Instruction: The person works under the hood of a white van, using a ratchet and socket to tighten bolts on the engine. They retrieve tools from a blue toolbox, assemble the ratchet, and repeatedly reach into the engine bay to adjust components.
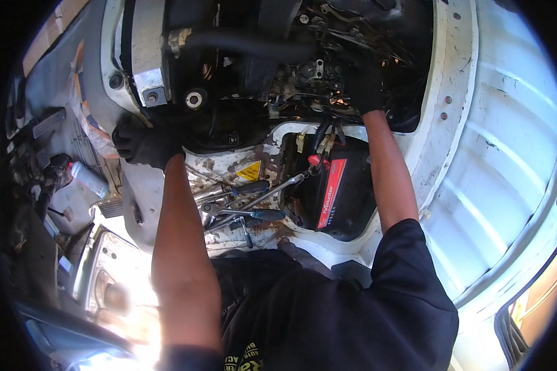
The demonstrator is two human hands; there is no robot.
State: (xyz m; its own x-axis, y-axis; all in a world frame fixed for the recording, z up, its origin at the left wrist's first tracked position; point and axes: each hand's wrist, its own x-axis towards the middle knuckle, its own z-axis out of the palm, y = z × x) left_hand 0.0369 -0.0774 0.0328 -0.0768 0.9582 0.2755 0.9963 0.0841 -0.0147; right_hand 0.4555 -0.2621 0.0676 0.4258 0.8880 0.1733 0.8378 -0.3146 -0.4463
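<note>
Both my hands wear black gloves. My left hand [143, 146] leans on the grey panel [130, 179] at the left edge of the engine opening, its fingers laid over the surface with nothing visible in them. My right hand [361, 83] reaches down into the engine bay on the right, beside the metal linkages and fittings of the engine [315, 71]. Its fingers merge with the dark parts and shadow, so what they touch is hidden. A thick black hose [247, 46] crosses the bay between the hands.
Nearer me, ratchets and wrenches [241, 204] lie piled on the worn white ledge beside a yellow warning sticker [249, 171]. A black battery [353, 191] with a red label sits right of them. At left are a spray bottle [89, 179] and a pedal [110, 208]; ribbed white panelling [495, 154] rises at right.
</note>
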